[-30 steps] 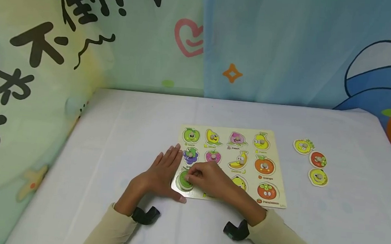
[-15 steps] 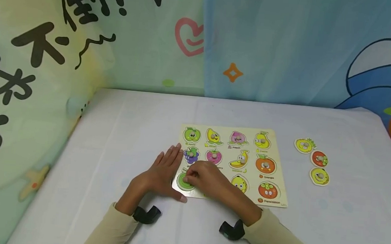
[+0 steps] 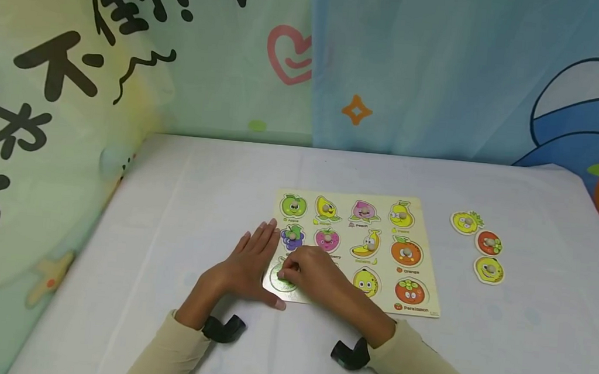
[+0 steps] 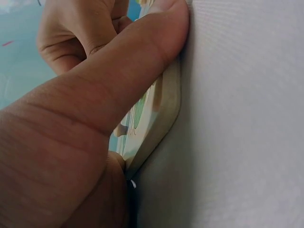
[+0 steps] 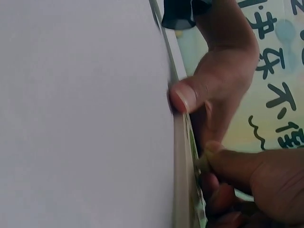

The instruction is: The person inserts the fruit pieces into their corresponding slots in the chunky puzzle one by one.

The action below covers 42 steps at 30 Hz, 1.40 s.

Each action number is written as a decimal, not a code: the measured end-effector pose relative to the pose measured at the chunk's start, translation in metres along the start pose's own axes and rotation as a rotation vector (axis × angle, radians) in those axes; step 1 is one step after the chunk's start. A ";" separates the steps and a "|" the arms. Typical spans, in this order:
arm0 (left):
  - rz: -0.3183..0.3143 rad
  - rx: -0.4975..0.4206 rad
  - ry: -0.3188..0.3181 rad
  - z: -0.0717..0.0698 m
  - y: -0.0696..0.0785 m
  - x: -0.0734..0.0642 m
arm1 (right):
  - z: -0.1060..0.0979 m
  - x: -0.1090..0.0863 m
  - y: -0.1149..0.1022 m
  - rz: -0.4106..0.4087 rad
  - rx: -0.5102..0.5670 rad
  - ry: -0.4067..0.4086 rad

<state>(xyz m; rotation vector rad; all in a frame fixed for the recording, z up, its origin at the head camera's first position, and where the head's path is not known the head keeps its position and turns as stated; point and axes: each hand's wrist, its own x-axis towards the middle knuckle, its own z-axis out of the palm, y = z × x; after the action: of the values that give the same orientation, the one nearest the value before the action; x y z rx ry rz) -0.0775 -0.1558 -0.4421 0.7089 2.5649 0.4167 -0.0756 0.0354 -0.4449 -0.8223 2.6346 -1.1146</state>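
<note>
A pale fruit-puzzle board (image 3: pixel 344 211) lies on the white-covered table, its knobbed pieces showing an apple, peach, banana, orange and other fruit. My left hand (image 3: pixel 246 265) rests at the board's left edge with fingers straight, the thumb along the near edge. At the lower left spot, my right hand (image 3: pixel 319 273) pinches the small knob (image 5: pixel 203 164) of a round green puzzle piece (image 3: pixel 282 285) between thumb and fingertip. That piece sits at its place in the board, partly covered by the fingers. The right hand also hides the spot beside it.
Right of the board lie three loose puzzle pieces: a yellow pineapple-like one (image 3: pixel 465 222), a red one with green leaves (image 3: pixel 489 243) and a round yellow-green one (image 3: pixel 489 270). A printed curtain (image 3: pixel 419 73) hangs behind the table. Each wrist bears a black camera.
The green piece has gone from standing raised and slightly off its spot to lying lower in it. My right wrist and forearm have shifted a little left; the left hand stays put.
</note>
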 end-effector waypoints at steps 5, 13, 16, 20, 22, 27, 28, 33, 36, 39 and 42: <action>-0.005 0.007 -0.010 0.001 -0.001 0.000 | -0.003 -0.001 0.002 -0.015 0.021 -0.033; -0.015 -0.001 -0.015 0.002 -0.001 0.000 | -0.007 -0.003 0.004 -0.025 0.033 -0.058; -0.012 -0.010 -0.016 0.001 -0.001 -0.001 | -0.013 -0.002 0.005 -0.020 0.045 -0.061; -0.006 -0.017 -0.011 0.000 -0.001 -0.002 | -0.024 0.000 0.008 -0.006 0.062 -0.029; -0.004 -0.022 -0.008 0.000 -0.001 -0.002 | -0.031 0.000 0.010 0.012 0.065 -0.003; -0.004 -0.032 0.002 0.001 0.000 -0.001 | -0.051 -0.003 0.020 0.088 0.076 0.059; -0.006 -0.033 0.005 0.002 0.000 -0.001 | -0.056 -0.004 0.023 0.100 0.076 0.069; -0.012 -0.037 0.005 0.003 0.000 0.001 | -0.078 -0.014 0.047 0.147 0.066 0.118; -0.013 -0.040 0.001 0.003 0.000 0.001 | -0.093 -0.023 0.063 0.177 0.052 0.170; -0.013 -0.044 -0.003 0.003 0.000 0.002 | -0.109 -0.031 0.078 0.212 0.022 0.251; -0.021 -0.042 -0.009 0.002 0.000 0.002 | -0.125 -0.041 0.089 0.258 -0.018 0.328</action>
<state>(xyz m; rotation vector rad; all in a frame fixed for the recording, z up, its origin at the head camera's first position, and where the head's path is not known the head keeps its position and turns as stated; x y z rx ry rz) -0.0778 -0.1549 -0.4449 0.6665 2.5448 0.4586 -0.1228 0.1854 -0.4218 -0.3060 2.9073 -1.2442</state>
